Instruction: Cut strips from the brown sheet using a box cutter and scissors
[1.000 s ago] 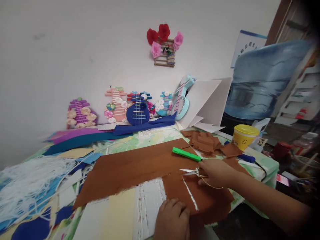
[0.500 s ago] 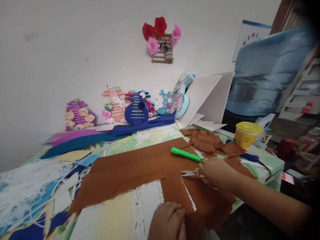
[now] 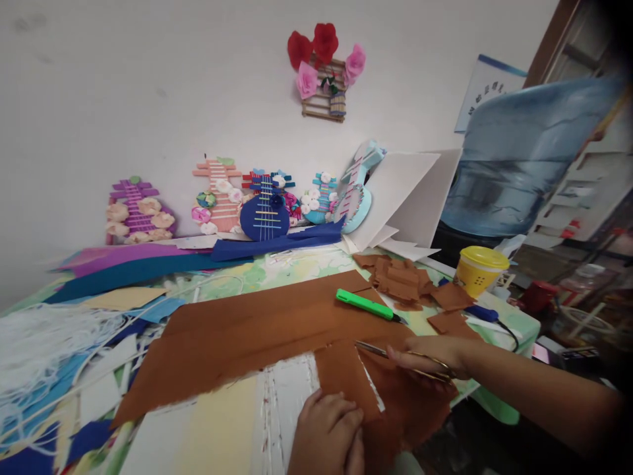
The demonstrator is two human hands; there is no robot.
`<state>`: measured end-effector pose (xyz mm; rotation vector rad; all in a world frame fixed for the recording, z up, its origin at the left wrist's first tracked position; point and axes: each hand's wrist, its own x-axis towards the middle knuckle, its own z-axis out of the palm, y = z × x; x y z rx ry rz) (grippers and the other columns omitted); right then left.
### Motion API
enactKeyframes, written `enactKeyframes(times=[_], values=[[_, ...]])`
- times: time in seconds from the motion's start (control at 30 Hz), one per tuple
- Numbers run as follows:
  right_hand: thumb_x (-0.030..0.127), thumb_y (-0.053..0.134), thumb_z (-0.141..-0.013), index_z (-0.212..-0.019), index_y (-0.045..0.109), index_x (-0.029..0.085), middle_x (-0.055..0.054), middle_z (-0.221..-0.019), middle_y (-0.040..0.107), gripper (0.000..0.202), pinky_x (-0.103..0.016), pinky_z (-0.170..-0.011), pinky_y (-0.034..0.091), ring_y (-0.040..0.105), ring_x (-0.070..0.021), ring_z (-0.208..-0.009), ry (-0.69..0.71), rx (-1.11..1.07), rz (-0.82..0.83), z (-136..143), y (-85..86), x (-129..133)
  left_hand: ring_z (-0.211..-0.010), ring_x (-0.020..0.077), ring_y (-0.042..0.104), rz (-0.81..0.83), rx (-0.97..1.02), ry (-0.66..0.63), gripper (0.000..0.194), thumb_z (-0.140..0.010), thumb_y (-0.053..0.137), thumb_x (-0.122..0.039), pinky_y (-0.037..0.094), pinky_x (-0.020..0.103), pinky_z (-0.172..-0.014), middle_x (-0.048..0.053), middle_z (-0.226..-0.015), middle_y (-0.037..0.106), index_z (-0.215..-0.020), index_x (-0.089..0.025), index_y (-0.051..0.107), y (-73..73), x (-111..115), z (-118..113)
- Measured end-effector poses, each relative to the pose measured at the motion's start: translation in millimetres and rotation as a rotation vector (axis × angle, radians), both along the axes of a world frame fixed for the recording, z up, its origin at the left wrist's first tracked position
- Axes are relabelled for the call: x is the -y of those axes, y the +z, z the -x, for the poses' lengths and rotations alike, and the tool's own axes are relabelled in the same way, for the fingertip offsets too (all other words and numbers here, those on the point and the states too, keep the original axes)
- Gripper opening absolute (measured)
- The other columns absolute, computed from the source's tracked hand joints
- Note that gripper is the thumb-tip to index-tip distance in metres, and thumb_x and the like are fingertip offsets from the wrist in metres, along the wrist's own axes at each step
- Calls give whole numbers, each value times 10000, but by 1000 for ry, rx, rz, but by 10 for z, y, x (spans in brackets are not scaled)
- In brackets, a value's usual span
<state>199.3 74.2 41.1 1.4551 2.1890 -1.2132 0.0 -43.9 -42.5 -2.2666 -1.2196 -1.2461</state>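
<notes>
My right hand (image 3: 420, 356) grips gold-handled scissors (image 3: 372, 349), whose blades point left and look closed, at the top of a slit in a brown sheet (image 3: 257, 330). I cannot tell whether the sheet is cloth or paper. Along the slit a white strip (image 3: 370, 382) shows. My left hand (image 3: 329, 432) lies with bent fingers on the brown flap, next to a white and cream board (image 3: 222, 422) with glue-like streaks. Just above the scissors a green utility knife (image 3: 364, 305) rests on the sheet, its blade tip out.
Brown scraps (image 3: 400, 280), a yellow tub (image 3: 479, 270) and a blue-handled tool (image 3: 481, 313) lie to the right. White string (image 3: 39, 356) is heaped at left. Craft instruments, one a dark blue lute shape (image 3: 264, 218), lean on the wall. A large water bottle (image 3: 514, 158) stands behind.
The scissors' blades have gone from spread to closed, and my right hand has turned, showing more of the gold handles. My left hand stays on the flap. The view has shifted slightly.
</notes>
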Motion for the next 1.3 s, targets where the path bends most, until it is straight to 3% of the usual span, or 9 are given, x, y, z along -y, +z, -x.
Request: enactKeyframes(times=[0.23, 0.77, 0.97, 1.1, 1.3], values=[[703, 225, -728, -471, 440, 150, 8, -364, 402, 647, -168, -306, 287, 357, -64, -292, -31, -112, 140, 37, -87, -130, -667, 155, 611, 42, 69, -5, 252, -682, 392, -93, 480, 310, -672, 1, -722, 643, -827, -210, 562, 19, 28, -13], [699, 208, -736, -495, 451, 156, 34, -379, 361, 642, -173, -307, 279, 307, -48, -283, -5, -67, 101, 10, -60, -206, -689, 149, 606, -28, 54, 29, 220, -699, 416, -108, 505, 287, -640, 3, -769, 634, -828, -209, 563, -54, -2, 25], [707, 221, -730, -531, 436, 150, 25, -418, 404, 630, -166, -296, 264, 304, -41, -288, -33, -81, 222, 56, -133, -268, -671, 150, 606, -18, 52, 26, 226, -697, 399, -101, 497, 297, -652, 2, -750, 640, -811, -209, 562, -56, 4, -14], [743, 247, -686, -536, 412, 147, 33, -423, 402, 636, -170, -316, 291, 309, -39, -302, 15, -66, 245, 78, -138, -319, -619, 138, 600, -17, 134, 35, 234, -723, 362, -97, 483, 285, -631, -21, -689, 638, -766, -217, 558, -95, -12, -60], [761, 245, -668, -523, 413, 152, 26, -426, 404, 648, -190, -333, 311, 364, -67, -341, 127, 40, 153, 82, -54, -382, -552, 129, 580, -29, 117, 25, 220, -754, 359, -112, 456, 257, -550, -27, -666, 636, -739, -210, 555, -106, -26, -70]])
